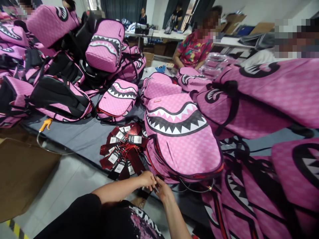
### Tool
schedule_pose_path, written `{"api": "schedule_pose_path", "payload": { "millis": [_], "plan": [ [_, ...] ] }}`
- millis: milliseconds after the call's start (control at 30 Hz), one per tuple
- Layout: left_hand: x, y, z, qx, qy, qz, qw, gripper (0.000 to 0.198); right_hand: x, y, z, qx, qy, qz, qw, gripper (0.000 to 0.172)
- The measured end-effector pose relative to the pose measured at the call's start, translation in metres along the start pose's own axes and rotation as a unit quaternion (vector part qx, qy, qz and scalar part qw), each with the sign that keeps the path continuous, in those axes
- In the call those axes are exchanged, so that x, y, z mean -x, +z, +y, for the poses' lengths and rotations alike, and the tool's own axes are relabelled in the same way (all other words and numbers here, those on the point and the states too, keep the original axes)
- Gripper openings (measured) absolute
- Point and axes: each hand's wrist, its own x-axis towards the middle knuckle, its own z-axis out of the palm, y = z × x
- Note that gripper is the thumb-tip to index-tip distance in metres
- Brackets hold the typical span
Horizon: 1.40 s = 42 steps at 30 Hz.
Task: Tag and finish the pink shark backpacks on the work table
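My left hand (pixel 147 180) and my right hand (pixel 163 191) meet at the table's front edge, fingers pinched together. What lies between the fingertips is too small to make out. Just under my left hand a dark tag-like piece (pixel 144 192) shows in part. Close beyond both hands lies a pink backpack (pixel 189 146) with a black-and-white shark-mouth print, its front facing up. To the left of it, a fan of dark red and black hang tags (pixel 114 157) with white labels and red strings (pixel 128 150) rests on the table.
Pink backpacks are piled at the left (pixel 62 96) and the right (pixel 261 99). An orange air gun (pixel 46 124) hangs at the grey table's (pixel 82 136) edge, on a hose. A cardboard box (pixel 25 176) stands at the left. Across the table is a person in a patterned shirt (pixel 194 49).
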Motion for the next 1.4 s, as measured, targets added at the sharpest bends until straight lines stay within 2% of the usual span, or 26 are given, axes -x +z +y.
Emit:
{"api": "schedule_pose_path", "payload": {
  "millis": [267, 467, 700, 800, 867, 967, 1067, 1133, 1300, 1400],
  "plan": [
    [-0.003, 0.006, -0.004, -0.011, -0.009, 0.066, 0.998, 0.01, -0.001, 0.001, 0.002, -0.015, -0.011, 0.01, 1.0, 0.03],
    [0.003, 0.004, -0.001, -0.043, 0.004, 0.05, 0.998, 0.018, -0.004, 0.002, 0.004, -0.005, -0.027, 0.02, 0.999, 0.033],
    [0.024, 0.002, 0.005, -0.146, 0.047, 0.15, 0.977, 0.014, -0.005, 0.007, 0.01, 0.067, -0.063, 0.058, 0.994, 0.033],
    [0.047, -0.02, 0.006, -0.183, 0.1, 0.192, 0.959, 0.023, -0.003, 0.007, 0.011, 0.111, -0.096, 0.066, 0.987, 0.038],
    [0.064, -0.052, 0.003, -0.209, 0.122, 0.255, 0.936, 0.028, 0.002, 0.006, 0.008, 0.144, -0.127, 0.068, 0.979, 0.037],
    [0.079, -0.113, -0.007, -0.257, 0.089, 0.37, 0.888, 0.032, 0.012, 0.015, 0.002, 0.199, -0.184, 0.053, 0.961, 0.026],
    [0.073, -0.16, -0.019, -0.317, 0.054, 0.413, 0.852, 0.027, 0.021, 0.044, -0.004, 0.239, -0.249, 0.014, 0.938, 0.017],
    [0.06, -0.175, -0.025, -0.357, 0.052, 0.401, 0.842, 0.021, 0.021, 0.077, -0.008, 0.251, -0.285, -0.027, 0.925, 0.02],
    [0.035, -0.18, -0.03, -0.427, 0.058, 0.368, 0.824, 0.024, -0.005, 0.166, -0.015, 0.253, -0.295, -0.135, 0.911, 0.049],
    [0.036, -0.184, -0.028, -0.453, 0.072, 0.351, 0.816, 0.026, -0.026, 0.196, -0.019, 0.238, -0.282, -0.145, 0.918, 0.051]
  ]
}}
